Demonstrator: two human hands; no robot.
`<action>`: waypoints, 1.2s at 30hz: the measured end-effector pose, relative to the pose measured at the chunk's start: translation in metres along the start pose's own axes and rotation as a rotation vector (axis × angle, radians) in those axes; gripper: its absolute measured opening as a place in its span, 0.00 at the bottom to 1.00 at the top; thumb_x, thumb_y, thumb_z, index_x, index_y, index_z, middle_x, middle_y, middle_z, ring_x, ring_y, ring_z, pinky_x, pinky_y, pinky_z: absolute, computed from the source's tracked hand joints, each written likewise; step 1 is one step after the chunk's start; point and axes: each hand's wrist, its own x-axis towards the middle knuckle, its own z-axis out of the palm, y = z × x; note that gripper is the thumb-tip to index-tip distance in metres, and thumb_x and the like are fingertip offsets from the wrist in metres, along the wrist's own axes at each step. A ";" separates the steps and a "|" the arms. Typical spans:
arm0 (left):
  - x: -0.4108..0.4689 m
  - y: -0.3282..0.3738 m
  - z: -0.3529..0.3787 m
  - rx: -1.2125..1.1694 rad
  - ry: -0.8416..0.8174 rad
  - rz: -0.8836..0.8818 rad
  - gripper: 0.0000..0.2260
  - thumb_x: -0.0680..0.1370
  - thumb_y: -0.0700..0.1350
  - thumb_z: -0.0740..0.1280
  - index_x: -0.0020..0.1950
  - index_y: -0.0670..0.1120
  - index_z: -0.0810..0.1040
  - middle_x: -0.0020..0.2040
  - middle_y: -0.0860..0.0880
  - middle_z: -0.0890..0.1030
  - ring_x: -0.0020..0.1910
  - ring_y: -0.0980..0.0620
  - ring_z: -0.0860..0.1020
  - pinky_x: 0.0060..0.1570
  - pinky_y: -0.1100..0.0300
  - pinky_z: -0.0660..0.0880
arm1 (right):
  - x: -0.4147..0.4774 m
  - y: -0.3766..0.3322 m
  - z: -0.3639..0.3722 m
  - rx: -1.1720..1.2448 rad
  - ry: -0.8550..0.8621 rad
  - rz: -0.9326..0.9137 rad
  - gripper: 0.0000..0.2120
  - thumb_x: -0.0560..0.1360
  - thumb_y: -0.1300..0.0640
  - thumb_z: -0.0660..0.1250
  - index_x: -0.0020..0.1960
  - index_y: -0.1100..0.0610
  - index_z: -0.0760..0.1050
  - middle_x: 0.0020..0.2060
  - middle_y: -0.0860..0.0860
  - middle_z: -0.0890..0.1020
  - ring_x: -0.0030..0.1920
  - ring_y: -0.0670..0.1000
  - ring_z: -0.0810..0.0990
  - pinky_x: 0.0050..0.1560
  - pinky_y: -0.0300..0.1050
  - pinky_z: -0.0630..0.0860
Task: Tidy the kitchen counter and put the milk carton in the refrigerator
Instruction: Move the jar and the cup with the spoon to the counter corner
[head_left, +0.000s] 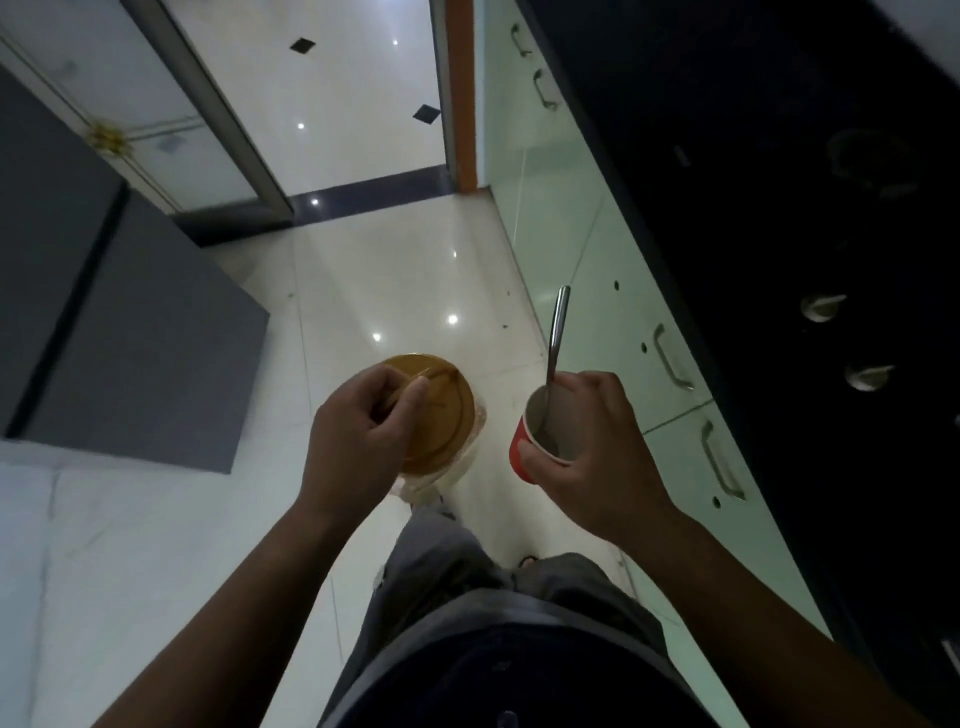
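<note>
Glossy pale floor tiles fill the middle of the view, with a dark counter running along the right above pale green cabinet fronts with metal handles, and a grey block, perhaps the refrigerator, standing at the left; the person stands between them, looking down at both hands. The left hand is closed on an amber glass plate, fingers curled over its near rim and what seems a thin stick or straw pinned against it, with something clear and plastic-like hanging beneath; that pinching hold likely keeps the loose bits from sliding off while walking. The right hand wraps a red paper cup from the side, thumb on the near wall, and a metal spoon stands in it, leaning on the far rim by the fingers, so one hand carries both. Holding both upright and clear of the body suggests items gathered off the counter for the sink or bin; that is a judgement. No milk carton shows anywhere in view, so that part looks not yet begun.
</note>
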 end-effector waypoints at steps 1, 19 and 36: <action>0.023 -0.003 -0.003 0.010 0.005 0.006 0.10 0.72 0.55 0.62 0.43 0.49 0.75 0.38 0.54 0.78 0.40 0.56 0.76 0.35 0.65 0.71 | 0.020 -0.003 0.004 -0.003 0.002 0.001 0.29 0.67 0.47 0.72 0.63 0.49 0.62 0.55 0.44 0.63 0.54 0.45 0.67 0.42 0.27 0.66; 0.427 0.052 -0.016 0.087 -0.254 0.217 0.04 0.76 0.51 0.65 0.47 0.51 0.76 0.42 0.53 0.78 0.44 0.52 0.77 0.40 0.58 0.77 | 0.356 -0.019 -0.038 -0.071 0.257 0.202 0.32 0.67 0.46 0.73 0.66 0.49 0.63 0.61 0.46 0.64 0.58 0.45 0.66 0.49 0.37 0.68; 0.728 0.224 0.105 0.116 -0.337 0.463 0.08 0.76 0.56 0.63 0.43 0.54 0.76 0.39 0.55 0.79 0.41 0.58 0.79 0.34 0.68 0.75 | 0.607 0.073 -0.182 0.021 0.448 0.364 0.28 0.66 0.46 0.73 0.62 0.45 0.65 0.58 0.42 0.63 0.57 0.44 0.67 0.48 0.37 0.69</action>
